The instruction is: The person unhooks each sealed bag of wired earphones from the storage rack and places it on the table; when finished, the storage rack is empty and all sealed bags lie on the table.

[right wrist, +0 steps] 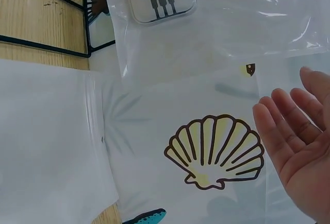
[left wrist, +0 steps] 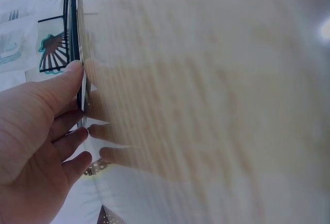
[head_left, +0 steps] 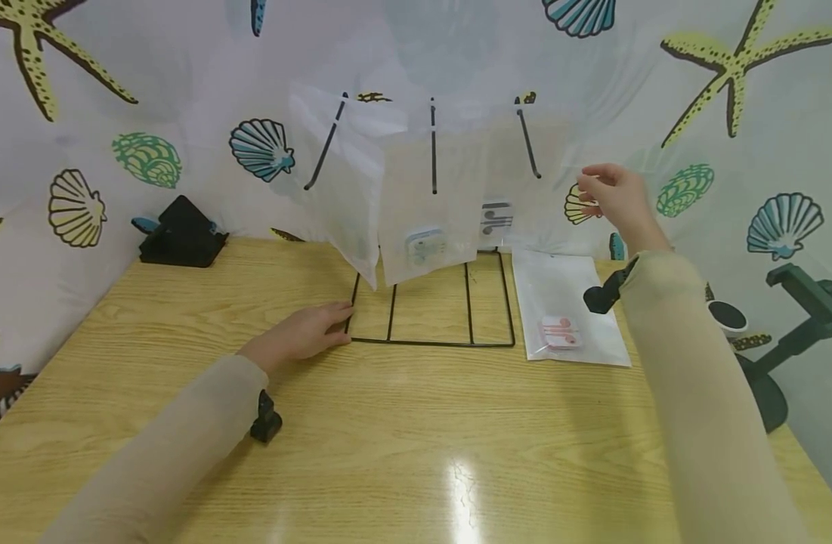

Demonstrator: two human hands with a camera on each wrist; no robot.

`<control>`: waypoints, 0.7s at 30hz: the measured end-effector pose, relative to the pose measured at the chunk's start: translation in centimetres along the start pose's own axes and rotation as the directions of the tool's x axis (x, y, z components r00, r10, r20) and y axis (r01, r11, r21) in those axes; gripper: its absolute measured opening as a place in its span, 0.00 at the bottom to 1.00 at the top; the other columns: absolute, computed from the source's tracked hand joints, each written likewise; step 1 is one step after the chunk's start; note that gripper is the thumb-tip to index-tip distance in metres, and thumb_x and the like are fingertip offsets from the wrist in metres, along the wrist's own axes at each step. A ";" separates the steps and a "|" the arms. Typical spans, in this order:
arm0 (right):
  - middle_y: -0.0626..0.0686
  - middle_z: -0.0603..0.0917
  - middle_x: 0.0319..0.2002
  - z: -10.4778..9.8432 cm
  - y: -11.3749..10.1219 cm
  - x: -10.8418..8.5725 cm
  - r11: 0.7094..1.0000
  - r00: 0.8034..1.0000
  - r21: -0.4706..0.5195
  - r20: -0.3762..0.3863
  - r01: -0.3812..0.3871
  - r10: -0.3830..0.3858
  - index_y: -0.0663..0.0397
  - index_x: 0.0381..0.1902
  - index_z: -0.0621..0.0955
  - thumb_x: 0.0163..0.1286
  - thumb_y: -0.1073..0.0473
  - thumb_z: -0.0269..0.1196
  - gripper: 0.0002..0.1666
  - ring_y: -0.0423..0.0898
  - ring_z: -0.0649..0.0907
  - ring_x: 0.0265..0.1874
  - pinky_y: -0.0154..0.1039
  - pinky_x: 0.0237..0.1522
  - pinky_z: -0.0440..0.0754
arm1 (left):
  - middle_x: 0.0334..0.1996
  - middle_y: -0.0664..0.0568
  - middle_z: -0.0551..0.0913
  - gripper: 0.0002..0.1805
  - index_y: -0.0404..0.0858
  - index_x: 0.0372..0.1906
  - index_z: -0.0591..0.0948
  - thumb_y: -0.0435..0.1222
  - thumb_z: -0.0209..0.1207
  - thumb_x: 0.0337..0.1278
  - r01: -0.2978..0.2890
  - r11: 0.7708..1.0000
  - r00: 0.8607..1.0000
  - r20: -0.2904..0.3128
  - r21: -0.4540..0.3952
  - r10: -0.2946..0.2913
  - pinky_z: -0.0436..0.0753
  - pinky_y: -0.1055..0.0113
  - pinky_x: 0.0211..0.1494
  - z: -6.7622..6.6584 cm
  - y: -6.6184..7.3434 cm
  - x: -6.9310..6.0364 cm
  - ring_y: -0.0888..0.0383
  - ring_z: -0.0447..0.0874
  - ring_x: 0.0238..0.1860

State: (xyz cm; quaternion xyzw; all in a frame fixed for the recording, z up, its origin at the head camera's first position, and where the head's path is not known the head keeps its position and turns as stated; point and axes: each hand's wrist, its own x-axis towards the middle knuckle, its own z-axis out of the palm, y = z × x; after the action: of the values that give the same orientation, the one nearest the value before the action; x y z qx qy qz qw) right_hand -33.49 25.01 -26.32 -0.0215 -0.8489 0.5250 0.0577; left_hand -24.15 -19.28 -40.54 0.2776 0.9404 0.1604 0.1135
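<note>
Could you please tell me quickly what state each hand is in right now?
Left hand: open, touching the left end of the black wire rack.
Right hand: open, holding nothing, raised near the hanging bags.

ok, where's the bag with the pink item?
Head view, right of centre: the bag lies on the table, just right of the black wire base and below the right hand in frame.
</note>
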 end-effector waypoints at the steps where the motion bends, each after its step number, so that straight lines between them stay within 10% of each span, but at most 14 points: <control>1: 0.56 0.76 0.49 0.1 -0.1 0.1 1.000 1.000 0.016 -0.005 -0.004 0.004 0.59 0.61 0.70 0.68 0.50 0.56 0.28 0.46 0.78 0.43 0.38 0.47 0.78 | 0.66 0.34 0.57 0.32 0.26 0.66 0.60 0.41 0.53 0.65 -0.001 1.000 1.000 0.002 0.000 0.001 0.60 0.48 0.63 0.0 0.0 0.0 0.38 0.54 0.65; 8: 0.52 0.77 0.43 1.0 -0.2 1.0 0.994 1.000 0.108 -0.004 0.022 -0.021 0.64 0.60 0.70 0.67 0.55 0.58 0.28 0.40 0.78 0.34 0.33 0.40 0.80 | 0.66 0.33 0.57 0.32 0.25 0.66 0.60 0.41 0.53 0.65 -0.007 1.000 1.000 -0.005 0.002 0.007 0.60 0.48 0.63 0.2 -0.3 0.1 0.38 0.55 0.65; 21: 0.57 0.68 0.62 3.3 -0.5 1.4 1.000 0.999 -0.013 0.043 -0.007 0.007 0.53 0.68 0.63 0.67 0.50 0.58 0.35 0.50 0.71 0.58 0.41 0.56 0.70 | 0.66 0.34 0.57 0.32 0.26 0.66 0.60 0.41 0.53 0.65 -0.001 1.000 1.000 0.005 0.000 0.001 0.60 0.48 0.63 0.2 -0.6 0.3 0.39 0.55 0.65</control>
State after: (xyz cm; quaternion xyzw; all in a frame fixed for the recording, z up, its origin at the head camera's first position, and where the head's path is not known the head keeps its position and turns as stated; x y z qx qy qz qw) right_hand -35.28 22.01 -27.24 -0.0136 -0.8532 0.5200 0.0375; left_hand -24.68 -19.55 -41.00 0.2783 0.9400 0.1598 0.1159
